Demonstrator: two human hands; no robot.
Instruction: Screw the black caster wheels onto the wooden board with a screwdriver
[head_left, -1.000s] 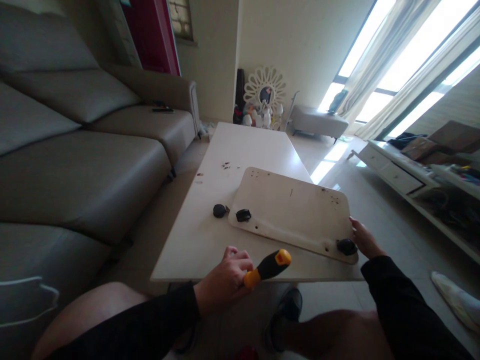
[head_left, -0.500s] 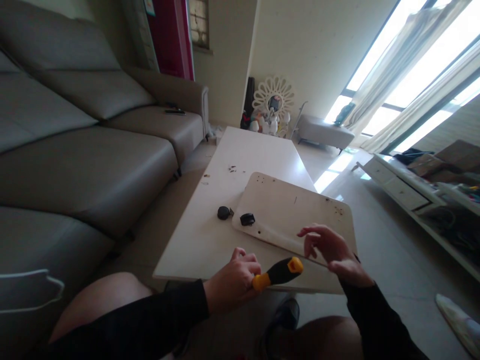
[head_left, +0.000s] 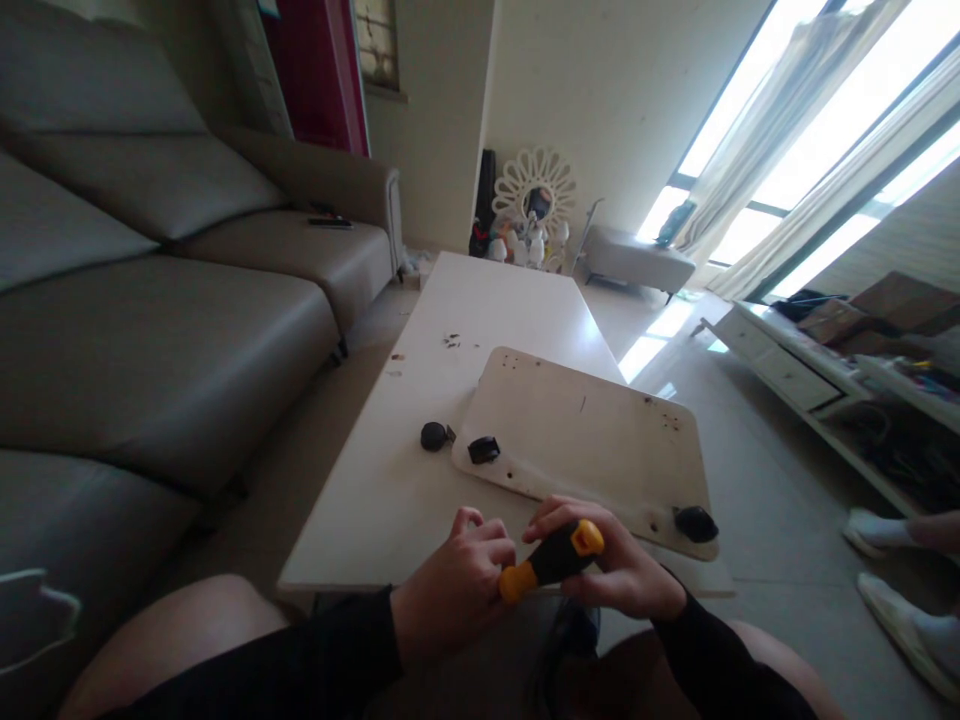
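My left hand [head_left: 457, 575] is closed around the shaft end of a screwdriver [head_left: 556, 556], whose black and yellow handle points right. Its tip is hidden. My right hand [head_left: 619, 565] is right beside the handle, with fingers and thumb apart behind it; I cannot tell whether it touches. Just beyond both hands lies an off-white board [head_left: 577, 440] with small holes near its corners. One black caster wheel [head_left: 484, 450] is at the board's left corner and another caster [head_left: 696, 524] at its near right corner. A third caster [head_left: 433, 436] rests on the table beside the board.
The white table [head_left: 360, 520] bears small dark bits, likely screws [head_left: 451, 341], toward its far left. A grey sofa [head_left: 165, 340] runs along the left. A low cabinet [head_left: 795, 365] stands right, and another person's feet [head_left: 892, 600] are on the floor there.
My right hand has moved left and down from above the board to the screwdriver handle, uncovering the right caster. My left hand keeps its hold. The view has shifted slightly.
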